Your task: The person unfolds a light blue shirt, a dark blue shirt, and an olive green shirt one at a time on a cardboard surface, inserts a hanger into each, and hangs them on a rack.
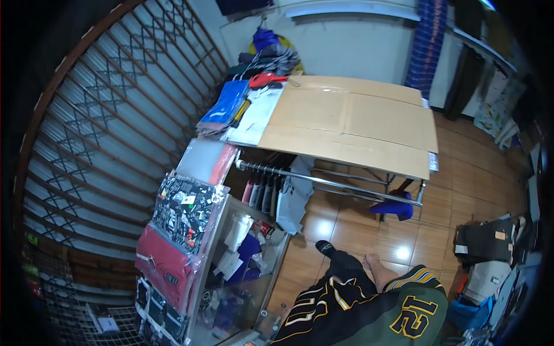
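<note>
Neither of my hands shows in the head view, so what they hold or touch is hidden. At the bottom, dark green and black sports clothing (375,314) with a gold number and striped trim covers the area close to my body. A bare lower leg (378,272) comes out beyond the striped hem. Beside it, a dark shape like a sock or shoe (326,248) reaches over the tiled floor. Left of the clothing stands a glass display case (231,308), with packed garments such as a red one (164,262) lying on top.
A cardboard-covered table (352,118) stands ahead, with a blue package (231,101) and red-handled scissors (265,81) at its left. Below is a metal rail (340,184) with hanging clothes. A folding metal gate (109,127) lines the left. Stacked bags (485,254) sit at right.
</note>
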### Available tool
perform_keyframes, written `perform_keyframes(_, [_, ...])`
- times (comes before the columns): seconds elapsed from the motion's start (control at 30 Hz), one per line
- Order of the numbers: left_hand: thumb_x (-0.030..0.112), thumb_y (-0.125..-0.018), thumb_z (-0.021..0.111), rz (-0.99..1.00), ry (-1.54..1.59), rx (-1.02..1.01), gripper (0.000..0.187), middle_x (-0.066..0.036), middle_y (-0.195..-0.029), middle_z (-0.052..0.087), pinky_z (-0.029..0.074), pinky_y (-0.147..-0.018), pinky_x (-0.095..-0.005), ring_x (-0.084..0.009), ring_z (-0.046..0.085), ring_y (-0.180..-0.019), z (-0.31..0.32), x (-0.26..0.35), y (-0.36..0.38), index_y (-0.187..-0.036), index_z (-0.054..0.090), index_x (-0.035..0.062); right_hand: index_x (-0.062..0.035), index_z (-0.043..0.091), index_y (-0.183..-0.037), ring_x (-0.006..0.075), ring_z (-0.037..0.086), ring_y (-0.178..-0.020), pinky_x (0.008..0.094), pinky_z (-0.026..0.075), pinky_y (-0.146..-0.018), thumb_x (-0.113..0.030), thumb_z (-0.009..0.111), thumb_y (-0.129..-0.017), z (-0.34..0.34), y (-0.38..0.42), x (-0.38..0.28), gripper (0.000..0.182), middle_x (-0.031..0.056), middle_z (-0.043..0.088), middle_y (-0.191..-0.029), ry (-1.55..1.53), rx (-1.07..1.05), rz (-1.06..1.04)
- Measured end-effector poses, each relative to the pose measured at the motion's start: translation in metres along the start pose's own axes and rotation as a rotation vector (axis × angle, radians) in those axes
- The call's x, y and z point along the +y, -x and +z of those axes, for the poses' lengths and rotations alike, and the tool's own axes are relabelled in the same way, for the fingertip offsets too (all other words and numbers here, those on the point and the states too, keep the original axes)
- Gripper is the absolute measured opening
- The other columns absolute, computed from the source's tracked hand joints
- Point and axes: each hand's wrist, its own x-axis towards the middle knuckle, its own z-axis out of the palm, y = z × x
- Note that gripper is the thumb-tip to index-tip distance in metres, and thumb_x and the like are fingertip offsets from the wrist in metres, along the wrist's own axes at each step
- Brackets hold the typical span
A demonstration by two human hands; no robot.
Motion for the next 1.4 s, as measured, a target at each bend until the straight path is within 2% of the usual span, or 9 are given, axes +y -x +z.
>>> perform_keyframes(0.2, [0.024,-0.103,0.057,0.026,0.131,-0.15,0.022,-0.005,-0.069,0.065,0.042,-0.046,-0.0303,-0.0145,0.059,-0.055,-0.001,-0.001,-0.034,-0.088,0.065,0.0091,-0.0061,0.064,-0.075,0.0245,0.065,-0.054,0.0404,0.049,-0.044,-0.008,0.06,-0.094,-0.067,0.035,0.104,0.02,0.0113,0.065,-0.067,-0.218,-0.024,0.059])
perform_keyframes(0.27, [0.023,-0.103,0.058,0.086,0.337,-0.248,0.021,-0.005,-0.069,0.064,0.039,-0.043,-0.03,-0.0134,0.057,-0.053,0.01,0.008,-0.043,-0.087,0.062,0.0094,-0.0011,0.066,-0.087,0.0239,0.065,-0.057,0.0382,0.048,-0.044,-0.008,0.062,-0.094,-0.087,0.03,0.135,0.011,0.0137,0.069,-0.076,-0.159,-0.028,0.068])
perform_keyframes(0.37, [0.019,-0.103,0.057,0.081,0.178,-0.021,0.025,-0.002,-0.063,0.058,0.031,-0.038,-0.0279,-0.0114,0.05,-0.045,0.059,0.044,-0.037,-0.078,0.058,0.0124,0.0008,0.068,-0.097,0.0235,0.066,-0.064,0.0383,0.049,-0.049,-0.01,0.065,-0.094,-0.119,0.055,0.149,0.012,0.0145,0.071,-0.084,-0.232,-0.001,0.073])
perform_keyframes(0.5, [0.014,-0.101,0.056,0.209,-0.009,-0.301,0.025,0.002,-0.063,0.056,0.03,-0.039,-0.0262,-0.0101,0.049,-0.047,0.095,0.083,-0.016,-0.075,0.057,0.0138,0.0035,0.071,-0.092,0.0278,0.072,-0.071,0.0382,0.057,-0.054,-0.005,0.066,-0.091,-0.152,0.002,0.213,0.01,0.0173,0.072,-0.083,-0.169,0.111,0.039])
perform_keyframes(0.6, [0.015,-0.099,0.057,0.248,-0.086,-0.457,0.019,0.001,-0.067,0.059,0.03,-0.04,-0.0263,-0.0104,0.046,-0.047,0.139,0.096,-0.029,-0.08,0.061,0.0124,0.0029,0.072,-0.094,0.0282,0.075,-0.079,0.0377,0.061,-0.058,-0.009,0.066,-0.093,-0.194,0.034,0.225,0.013,0.0193,0.073,-0.088,-0.488,0.15,0.063])
perform_keyframes(0.7, [0.02,-0.098,0.059,0.307,-0.36,-0.373,0.018,0.001,-0.066,0.059,0.032,-0.041,-0.0285,-0.0111,0.046,-0.047,0.196,0.105,-0.018,-0.083,0.065,0.0124,0.0035,0.071,-0.097,0.0295,0.075,-0.076,0.0369,0.062,-0.058,-0.007,0.063,-0.094,-0.242,0.066,0.249,0.014,0.0195,0.073,-0.086,-0.689,0.185,0.074])
perform_keyframes(0.87, [0.027,-0.099,0.061,0.326,-0.597,-0.407,0.018,-0.005,-0.083,0.066,0.047,-0.054,-0.0307,-0.0156,0.064,-0.072,0.302,0.101,0.012,-0.097,0.067,0.0092,-0.001,0.065,-0.092,0.023,0.061,-0.056,0.0356,0.045,-0.044,-0.004,0.052,-0.094,-0.323,0.049,0.343,0.013,0.0137,0.064,-0.075,-0.716,0.15,0.172])
perform_keyframes(1.1, [0.021,-0.097,0.07,0.359,-0.766,-0.447,0.02,-0.007,-0.093,0.07,0.05,-0.061,-0.0293,-0.0165,0.067,-0.077,0.448,0.089,0.079,-0.108,0.071,0.0043,-0.0152,0.053,-0.071,0.0155,0.042,-0.045,0.0339,0.028,-0.042,-0.009,0.045,-0.095,-0.425,0.082,0.435,0.026,0.0004,0.047,-0.058,-1.002,0.316,0.303])
perform_keyframes(1.4, [0.043,-0.096,0.065,0.825,-1.551,-0.548,0.046,-0.011,-0.083,0.072,0.05,-0.056,-0.0358,-0.0206,0.065,-0.066,0.616,0.089,0.13,-0.109,0.078,0.0004,-0.0064,0.07,-0.086,0.0164,0.067,-0.065,0.034,0.053,-0.056,-0.032,0.069,-0.092,-0.471,0.118,0.49,0.026,0.0042,0.07,-0.079,-1.204,0.651,0.353])
